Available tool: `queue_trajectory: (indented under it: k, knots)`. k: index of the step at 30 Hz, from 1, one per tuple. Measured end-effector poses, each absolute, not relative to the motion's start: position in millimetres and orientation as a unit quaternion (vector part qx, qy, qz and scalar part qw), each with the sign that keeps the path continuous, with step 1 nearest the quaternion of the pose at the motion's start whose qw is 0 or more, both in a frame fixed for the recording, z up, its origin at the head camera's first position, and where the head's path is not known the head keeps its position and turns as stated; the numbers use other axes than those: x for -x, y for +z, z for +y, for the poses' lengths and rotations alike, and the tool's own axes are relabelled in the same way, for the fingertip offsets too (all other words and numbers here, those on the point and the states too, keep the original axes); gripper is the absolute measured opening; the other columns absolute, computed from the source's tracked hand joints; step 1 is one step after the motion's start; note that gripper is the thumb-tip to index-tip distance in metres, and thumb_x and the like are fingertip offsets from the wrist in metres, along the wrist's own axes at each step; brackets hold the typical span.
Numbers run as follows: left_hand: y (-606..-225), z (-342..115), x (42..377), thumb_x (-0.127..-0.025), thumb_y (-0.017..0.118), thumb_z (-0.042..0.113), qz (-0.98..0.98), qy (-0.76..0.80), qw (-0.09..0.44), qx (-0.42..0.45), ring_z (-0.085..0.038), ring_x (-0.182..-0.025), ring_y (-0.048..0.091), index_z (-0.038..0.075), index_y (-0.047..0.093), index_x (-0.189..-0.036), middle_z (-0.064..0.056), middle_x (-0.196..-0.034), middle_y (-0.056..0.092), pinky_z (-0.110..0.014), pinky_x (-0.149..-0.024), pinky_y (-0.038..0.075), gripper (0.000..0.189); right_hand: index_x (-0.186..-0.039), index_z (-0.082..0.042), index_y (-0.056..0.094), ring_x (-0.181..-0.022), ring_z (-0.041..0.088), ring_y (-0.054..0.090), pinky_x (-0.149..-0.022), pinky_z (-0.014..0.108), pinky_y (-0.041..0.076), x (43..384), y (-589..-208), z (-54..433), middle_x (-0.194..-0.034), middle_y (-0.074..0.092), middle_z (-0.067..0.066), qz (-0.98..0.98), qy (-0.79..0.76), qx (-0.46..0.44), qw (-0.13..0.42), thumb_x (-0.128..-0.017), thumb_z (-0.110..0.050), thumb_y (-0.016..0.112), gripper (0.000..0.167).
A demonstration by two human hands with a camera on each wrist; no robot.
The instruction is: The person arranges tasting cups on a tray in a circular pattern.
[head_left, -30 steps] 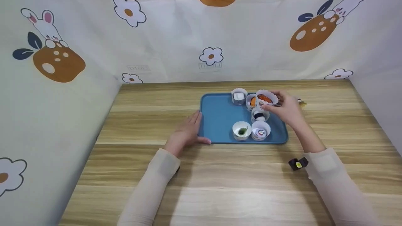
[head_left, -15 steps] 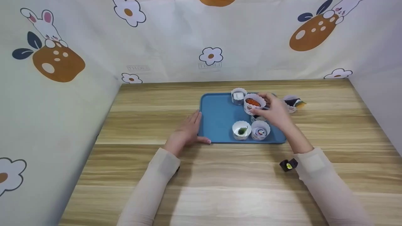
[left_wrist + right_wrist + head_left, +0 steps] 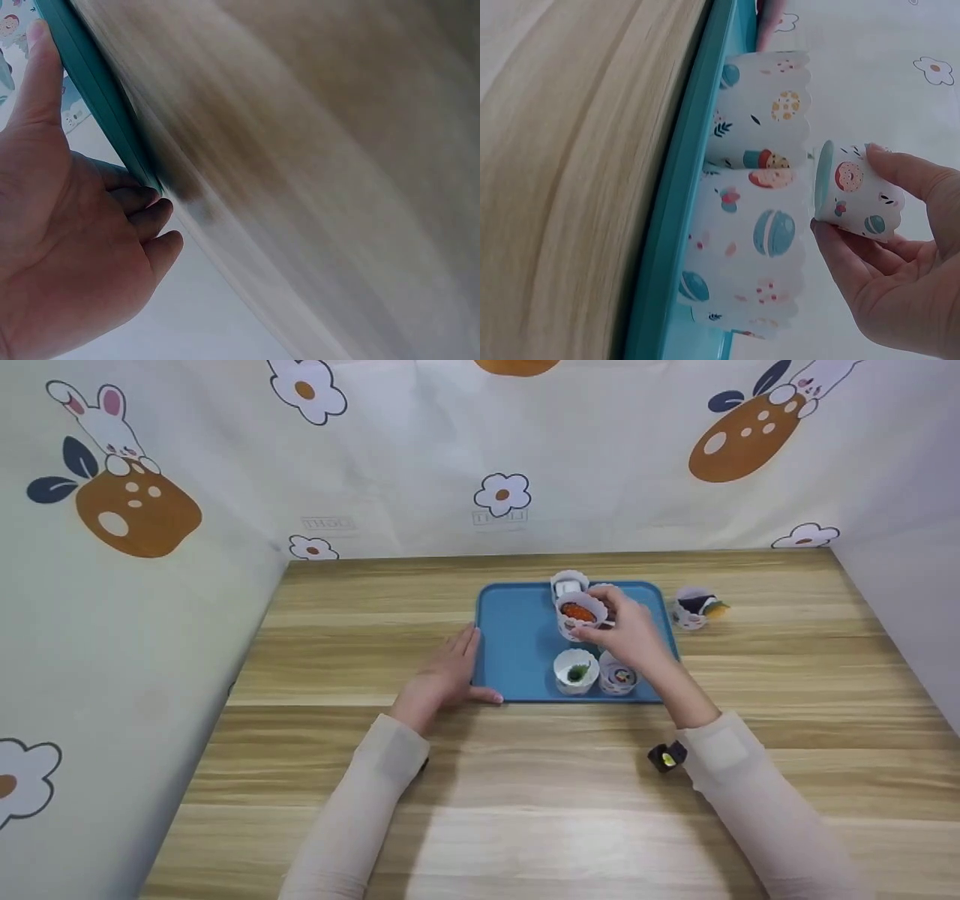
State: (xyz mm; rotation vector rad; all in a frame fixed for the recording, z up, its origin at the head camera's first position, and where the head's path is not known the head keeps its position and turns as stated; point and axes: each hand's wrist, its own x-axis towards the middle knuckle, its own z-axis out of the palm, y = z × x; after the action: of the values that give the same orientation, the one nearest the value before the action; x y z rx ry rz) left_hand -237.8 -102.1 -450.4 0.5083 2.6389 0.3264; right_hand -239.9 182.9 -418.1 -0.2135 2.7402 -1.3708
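My right hand [image 3: 626,634] pinches the scalloped rim and side of a printed paper baking cup [image 3: 568,624] with an orange-red piece inside. In the right wrist view, that cup [image 3: 855,187] is held above the tray, between thumb and fingers. Under it lies a blue rectangular tray [image 3: 517,622]. My left hand [image 3: 446,671] rests against the tray's left edge, fingers along the side and thumb at the front corner. Behind the held cup stands a cup with a white block [image 3: 568,587]. My right hand hides most of the cups at the tray's middle right.
Near the tray's front edge stand a cup with a green leaf-like piece [image 3: 576,672] and a cup with a round roll-like piece [image 3: 618,675]. Right of the tray, on the wooden table [image 3: 337,622], is a cup with a black-and-white piece [image 3: 691,609]. A patterned curtain [image 3: 405,457] hangs behind.
My right hand has carried the cup with the orange-red piece leftward over the tray, uncovering the cup at the tray's right. My left hand has stayed in place.
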Motion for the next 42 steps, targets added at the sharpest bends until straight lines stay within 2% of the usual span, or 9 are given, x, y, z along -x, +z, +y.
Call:
queue_trajectory:
  k: [6,16,25,34,42]
  knots:
    - [-451,-102,238,-0.08,0.071,0.064,0.953,0.119,0.215,-0.178,-0.029,-0.157,0.003,0.003,-0.001,-0.16,-0.014,-0.169,-0.004,-0.042,-0.129,0.01,0.123,-0.139,-0.004,0.05,-0.123,0.035,0.061,-0.101,0.049,0.053,241,-420,174,-0.139,0.058,0.019,0.892,-0.445,0.078,0.03,-0.089,-0.021,0.076,0.059]
    - [-454,-102,239,-0.08,0.069,0.065,0.952,0.127,0.224,-0.165,-0.028,-0.158,0.002,0.006,-0.002,-0.16,-0.011,-0.17,-0.004,-0.043,-0.128,0.01,0.123,-0.14,-0.006,0.051,-0.104,0.03,0.065,-0.086,0.044,0.055,240,-424,160,-0.14,0.058,0.018,0.904,-0.419,0.079,0.03,-0.089,-0.026,0.076,0.06]
    - [-455,-103,240,-0.08,0.067,0.068,0.954,0.117,0.214,-0.172,-0.029,-0.157,0.003,0.006,-0.003,-0.16,-0.012,-0.17,-0.004,-0.044,-0.128,0.01,0.124,-0.137,-0.004,0.052,-0.106,0.028,0.062,-0.086,0.042,0.053,241,-428,150,-0.137,0.059,0.018,0.903,-0.419,0.085,0.034,-0.088,-0.024,0.077,0.058]
    - [-455,-103,240,-0.079,0.068,0.069,0.955,0.115,0.21,-0.176,-0.03,-0.157,0.004,0.005,-0.001,-0.16,-0.013,-0.17,-0.003,-0.043,-0.128,0.011,0.124,-0.138,-0.003,0.051,-0.112,0.031,0.063,-0.092,0.047,0.054,243,-432,141,-0.138,0.059,0.019,0.909,-0.406,0.086,0.04,-0.087,-0.023,0.078,0.06]
    - [-454,-102,241,-0.08,0.069,0.066,0.951,0.122,0.216,-0.185,-0.03,-0.157,0.002,0.003,-0.001,-0.16,-0.014,-0.169,-0.003,-0.044,-0.129,0.009,0.123,-0.137,-0.004,0.051,-0.119,0.033,0.057,-0.099,0.049,0.05,245,-437,137,-0.137,0.059,0.018,0.921,-0.378,0.077,0.05,-0.088,-0.024,0.076,0.058]
